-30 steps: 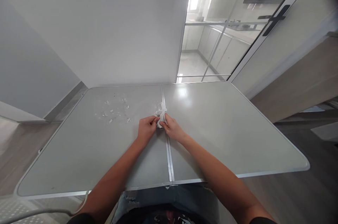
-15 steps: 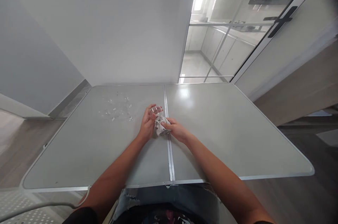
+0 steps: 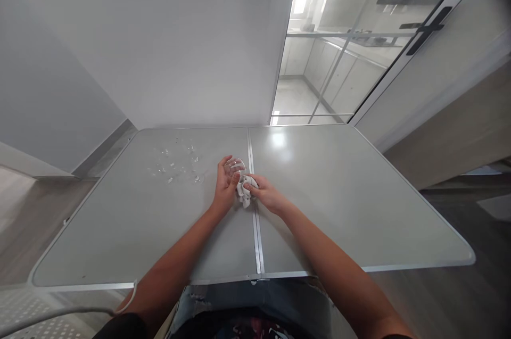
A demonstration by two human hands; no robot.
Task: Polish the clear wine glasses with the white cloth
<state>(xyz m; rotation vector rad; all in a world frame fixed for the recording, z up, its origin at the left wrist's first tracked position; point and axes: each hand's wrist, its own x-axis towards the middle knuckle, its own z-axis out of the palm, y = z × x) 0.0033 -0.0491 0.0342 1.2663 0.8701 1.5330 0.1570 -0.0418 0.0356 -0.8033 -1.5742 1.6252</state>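
My left hand (image 3: 226,185) is wrapped round a clear drinking glass (image 3: 236,166), its round rim tilted up and away above the middle of the table. In my right hand (image 3: 265,193) is a bunched white cloth (image 3: 246,189), pressed against the near side of the glass. The cloth and fingers hide the lower part of the glass, so its full shape does not show. To the left of my hands, several clear, shiny pieces of glassware (image 3: 175,164) stand or lie close together; their outlines are too faint to make out.
The pale table (image 3: 339,195) has a metal rim and a metal seam (image 3: 257,238) down its middle. A white wall (image 3: 191,62) rises behind it, with a glass-paned door (image 3: 319,73) at the back right. A grey cable (image 3: 80,311) crosses beside my left forearm.
My right hand has shifted the cloth slightly on the glass; a shiny edge below it is now covered. The glass in my left hand has turned a little. The other glassware stays put.
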